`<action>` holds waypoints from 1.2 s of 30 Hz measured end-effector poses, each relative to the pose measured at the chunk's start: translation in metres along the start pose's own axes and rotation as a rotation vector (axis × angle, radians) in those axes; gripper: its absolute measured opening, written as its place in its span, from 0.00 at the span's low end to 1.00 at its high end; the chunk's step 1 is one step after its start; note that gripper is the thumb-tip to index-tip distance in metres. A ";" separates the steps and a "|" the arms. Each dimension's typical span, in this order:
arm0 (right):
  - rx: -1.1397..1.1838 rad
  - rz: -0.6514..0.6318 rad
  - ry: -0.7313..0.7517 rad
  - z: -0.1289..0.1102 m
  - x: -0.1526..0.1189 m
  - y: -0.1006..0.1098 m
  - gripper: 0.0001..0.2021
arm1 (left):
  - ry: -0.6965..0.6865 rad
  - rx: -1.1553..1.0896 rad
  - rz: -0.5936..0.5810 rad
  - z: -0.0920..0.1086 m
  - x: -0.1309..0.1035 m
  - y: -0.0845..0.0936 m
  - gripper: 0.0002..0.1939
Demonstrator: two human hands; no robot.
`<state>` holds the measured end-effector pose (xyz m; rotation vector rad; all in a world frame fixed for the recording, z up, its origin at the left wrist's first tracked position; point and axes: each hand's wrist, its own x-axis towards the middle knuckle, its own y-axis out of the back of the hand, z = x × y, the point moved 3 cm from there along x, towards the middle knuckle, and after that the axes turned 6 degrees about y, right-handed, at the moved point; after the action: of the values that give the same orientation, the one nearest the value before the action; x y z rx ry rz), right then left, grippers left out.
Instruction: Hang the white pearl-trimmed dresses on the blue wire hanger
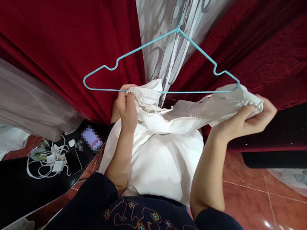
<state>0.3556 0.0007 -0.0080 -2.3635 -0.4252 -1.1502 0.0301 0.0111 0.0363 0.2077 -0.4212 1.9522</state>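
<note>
The fingers of the left hand (127, 107) and right hand (251, 119) are clamped on the pearl-trimmed neckline of a white dress (166, 147), which is held spread against a teal wire hanger (163, 61). The fabric is judged soft, light, perhaps slippery; the beading looks fragile, so the hemmed shoulder edges are best gripped.
</note>
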 end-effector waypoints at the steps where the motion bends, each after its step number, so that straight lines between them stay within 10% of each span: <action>1: -0.025 0.048 -0.002 -0.016 -0.008 0.003 0.09 | -0.007 -0.009 0.001 0.000 0.000 -0.001 0.12; 7: 0.060 -0.340 0.015 -0.105 -0.027 -0.038 0.14 | 0.009 -0.007 0.032 -0.008 0.000 -0.002 0.10; 12: 0.258 -0.799 -0.122 -0.116 -0.044 -0.075 0.16 | 0.104 -0.135 -0.021 -0.014 -0.002 -0.001 0.08; 24: 0.221 -0.757 -0.105 -0.092 -0.032 -0.068 0.15 | 0.186 0.159 -0.248 -0.037 0.025 0.052 0.10; 32: 0.187 -0.801 -0.124 -0.092 -0.029 -0.068 0.16 | -0.054 0.189 0.248 -0.017 0.066 0.092 0.06; 36: 0.189 -0.787 -0.091 -0.091 -0.028 -0.067 0.15 | -0.199 0.195 0.274 0.021 0.086 0.095 0.13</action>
<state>0.2481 0.0058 0.0375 -2.1194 -1.5149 -1.2316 -0.0925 0.0419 0.0654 0.4947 -0.4039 2.2532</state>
